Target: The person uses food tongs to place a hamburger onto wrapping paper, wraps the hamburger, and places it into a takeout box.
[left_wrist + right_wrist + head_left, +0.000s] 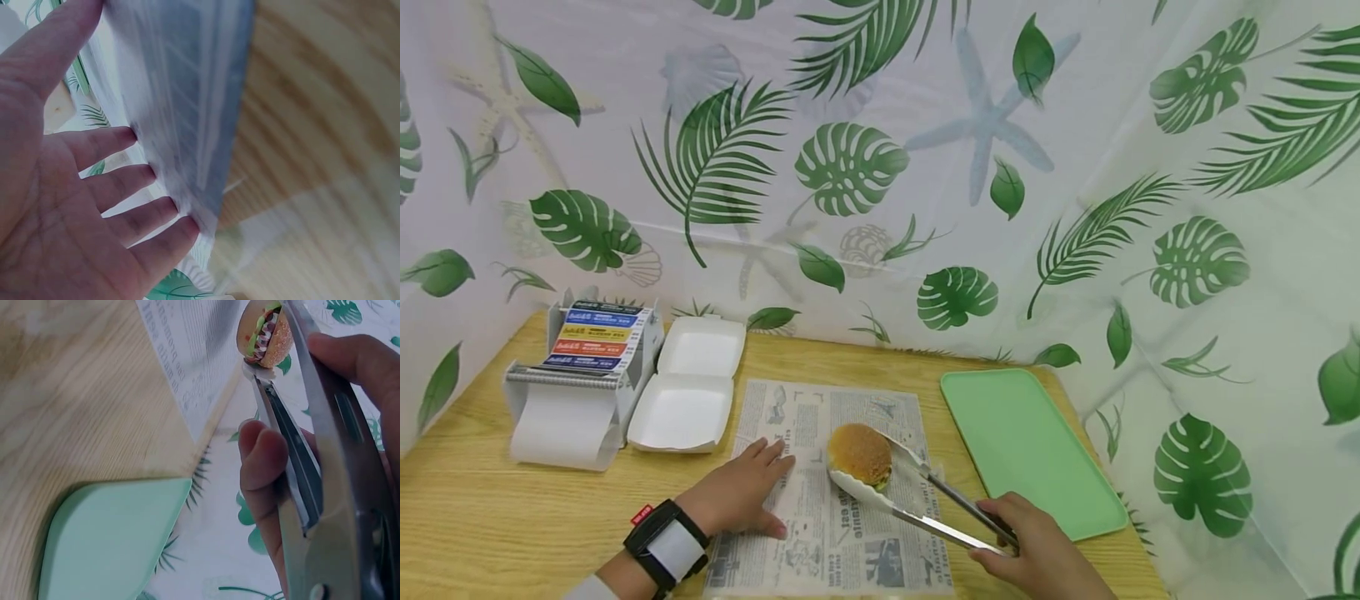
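My right hand [1033, 546] grips a pair of metal tongs [936, 527], thumb on one arm and fingers round the other. Between the pale tips of the tongs sits a hamburger [859, 454] with a seeded bun, over the newsprint-patterned paper sheet [820, 533]. In the right wrist view the hamburger [265, 334] shows its layered filling side-on. My left hand [737, 492] rests on the left part of the sheet with fingers spread. The left wrist view shows its palm and fingertips [164, 209] against the paper [181, 81].
A light green tray [1030, 450] lies at the right of the wooden table. At the back left stand a dispenser [580, 367] with several coloured boxes and a white paper roll, and an opened white takeaway box [681, 412]. A leaf-patterned curtain [880, 167] hangs behind.
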`<control>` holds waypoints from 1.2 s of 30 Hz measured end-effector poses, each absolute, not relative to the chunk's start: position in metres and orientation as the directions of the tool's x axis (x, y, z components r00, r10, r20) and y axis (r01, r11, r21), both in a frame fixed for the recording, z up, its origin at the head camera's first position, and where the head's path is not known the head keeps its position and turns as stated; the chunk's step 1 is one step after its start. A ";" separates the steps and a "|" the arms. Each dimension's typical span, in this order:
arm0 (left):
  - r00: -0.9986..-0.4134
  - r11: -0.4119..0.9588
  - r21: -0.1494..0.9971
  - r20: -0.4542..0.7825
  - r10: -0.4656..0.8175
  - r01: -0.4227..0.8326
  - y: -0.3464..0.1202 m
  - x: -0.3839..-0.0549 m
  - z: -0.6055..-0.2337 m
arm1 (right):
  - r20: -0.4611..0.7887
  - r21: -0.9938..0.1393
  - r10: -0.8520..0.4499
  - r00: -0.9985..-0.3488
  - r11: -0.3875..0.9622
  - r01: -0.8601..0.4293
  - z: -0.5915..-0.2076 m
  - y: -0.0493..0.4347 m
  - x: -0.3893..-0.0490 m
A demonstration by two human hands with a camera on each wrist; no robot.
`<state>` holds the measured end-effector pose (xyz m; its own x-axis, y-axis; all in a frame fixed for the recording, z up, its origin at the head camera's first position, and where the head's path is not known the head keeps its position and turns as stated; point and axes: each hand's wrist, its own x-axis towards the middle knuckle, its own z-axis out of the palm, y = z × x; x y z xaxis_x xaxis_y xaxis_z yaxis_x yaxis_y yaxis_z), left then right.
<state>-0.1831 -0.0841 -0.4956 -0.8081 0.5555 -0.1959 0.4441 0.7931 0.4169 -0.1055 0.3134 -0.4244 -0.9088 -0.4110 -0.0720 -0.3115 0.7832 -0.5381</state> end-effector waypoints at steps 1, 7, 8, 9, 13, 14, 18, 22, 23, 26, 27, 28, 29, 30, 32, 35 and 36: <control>-0.807 0.791 0.419 -0.195 0.557 0.445 -0.084 -0.183 -0.495 | -0.074 -0.528 -0.420 -0.904 0.786 -0.322 -0.425 0.311 -0.106; -0.805 0.786 0.428 -0.192 0.562 0.447 -0.083 -0.182 -0.495 | -0.069 -0.471 -0.419 -0.906 0.814 -0.340 -0.429 0.298 -0.113; -0.805 0.786 0.428 -0.191 0.562 0.447 -0.083 -0.183 -0.495 | -0.075 -0.468 -0.411 -0.908 0.819 -0.333 -0.429 0.297 -0.114; -0.804 0.785 0.429 -0.192 0.562 0.447 -0.083 -0.183 -0.496 | -0.078 -0.465 -0.406 -0.911 0.823 -0.327 -0.430 0.295 -0.115; -0.804 0.791 0.417 -0.200 0.560 0.447 -0.081 -0.183 -0.498 | -0.108 -0.472 -0.383 -0.918 0.832 -0.291 -0.432 0.291 -0.119; -0.804 0.792 0.416 -0.203 0.559 0.446 -0.081 -0.183 -0.498 | -0.111 -0.476 -0.383 -0.917 0.831 -0.289 -0.433 0.290 -0.120; -0.805 0.797 0.412 -0.209 0.555 0.442 -0.080 -0.184 -0.498 | -0.094 -0.488 -0.399 -0.912 0.817 -0.307 -0.434 0.291 -0.121; -0.810 0.800 0.407 -0.204 0.550 0.441 -0.081 -0.184 -0.496 | -0.067 -0.492 -0.415 -0.907 0.805 -0.332 -0.434 0.292 -0.120; -0.810 0.800 0.406 -0.203 0.550 0.442 -0.081 -0.184 -0.496 | -0.063 -0.489 -0.419 -0.906 0.804 -0.338 -0.434 0.292 -0.121; -0.810 0.800 0.407 -0.203 0.550 0.441 -0.081 -0.184 -0.495 | -0.061 -0.484 -0.426 -0.903 0.803 -0.347 -0.434 0.292 -0.121; -0.810 0.800 0.407 -0.204 0.550 0.441 -0.081 -0.184 -0.494 | -0.063 -0.481 -0.427 -0.902 0.805 -0.348 -0.434 0.292 -0.121; -0.810 0.801 0.408 -0.206 0.549 0.439 -0.082 -0.183 -0.494 | -0.076 -0.479 -0.421 -0.904 0.810 -0.338 -0.434 0.292 -0.121; -0.810 0.800 0.409 -0.206 0.549 0.438 -0.082 -0.183 -0.493 | -0.088 -0.474 -0.414 -0.906 0.817 -0.327 -0.434 0.291 -0.122; -0.810 0.800 0.411 -0.207 0.549 0.437 -0.082 -0.183 -0.493 | -0.102 -0.473 -0.407 -0.907 0.823 -0.316 -0.435 0.291 -0.122; -0.810 0.800 0.415 -0.208 0.548 0.434 -0.083 -0.183 -0.492 | -0.128 -0.465 -0.394 -0.910 0.834 -0.296 -0.436 0.290 -0.123; -0.809 0.797 0.418 -0.207 0.550 0.435 -0.085 -0.183 -0.493 | -0.147 -0.463 -0.379 -0.914 0.842 -0.275 -0.436 0.290 -0.123; -0.808 0.797 0.420 -0.208 0.551 0.434 -0.085 -0.183 -0.493 | -0.142 -0.468 -0.379 -0.915 0.840 -0.275 -0.436 0.291 -0.123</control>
<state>-0.1830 -0.0853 -0.4929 -0.8084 0.5507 -0.2080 0.4344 0.7966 0.4204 -0.1226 0.2909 -0.4357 -0.9146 -0.3788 -0.1418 -0.2750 0.8396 -0.4685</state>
